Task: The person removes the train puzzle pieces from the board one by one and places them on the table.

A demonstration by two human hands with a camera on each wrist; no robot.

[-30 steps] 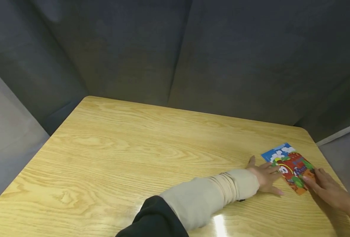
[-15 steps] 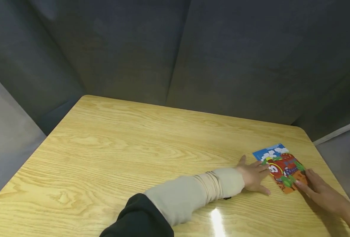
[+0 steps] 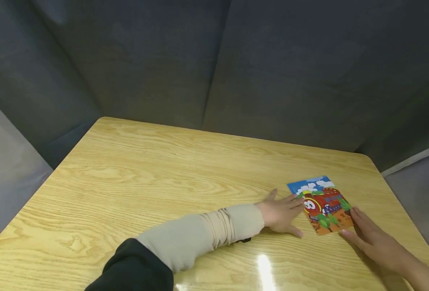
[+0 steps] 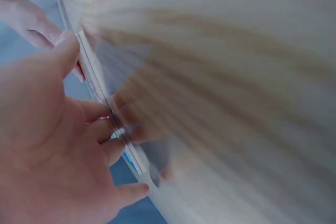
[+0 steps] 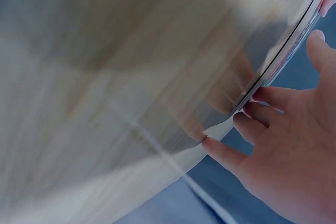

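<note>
A thin rectangular picture board (image 3: 323, 208) with a red cartoon train, blue sky and orange ground lies flat near the right side of the table. My left hand (image 3: 281, 213) is spread beside it, its straight fingertips touching the left edge. At the lower right corner, the extended fingers and thumb of my right hand (image 3: 374, 240) touch the board from the other side. Seen edge-on in the left wrist view, the board's side (image 4: 134, 160) lies past the left hand (image 4: 58, 140). The right wrist view shows the right hand's (image 5: 294, 140) fingertips along the same low edge.
The glossy wood-grain table (image 3: 163, 173) reflects a bright light near its front. A dark curtain (image 3: 163, 68) hangs behind the table, and grey panels (image 3: 7, 173) stand at its sides. A beige sleeve (image 3: 203, 236) covers the left forearm.
Both hands and the picture board between them have moved left across the table. The right thumb, earlier over the board's corner, now lies at its lower edge.
</note>
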